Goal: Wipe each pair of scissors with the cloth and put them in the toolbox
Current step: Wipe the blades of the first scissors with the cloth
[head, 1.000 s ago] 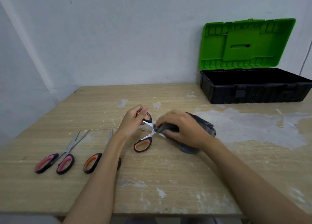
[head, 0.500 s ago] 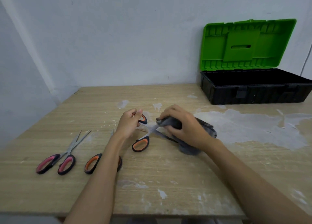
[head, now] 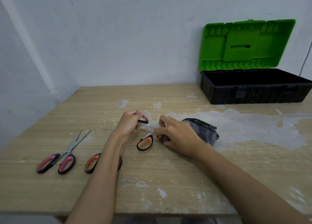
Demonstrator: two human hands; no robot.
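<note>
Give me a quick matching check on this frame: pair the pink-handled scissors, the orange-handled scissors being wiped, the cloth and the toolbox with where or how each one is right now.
Things:
1. pink-handled scissors
2. orange-handled scissors being wiped
3. cloth
4. toolbox

States:
A. open, green lid raised, at the back right of the table
B. held by one handle loop in the left hand
C. lying untouched at the far left of the table
D. bunched under the right hand

Pairs: 1-C, 2-B, 3-D, 4-A
</note>
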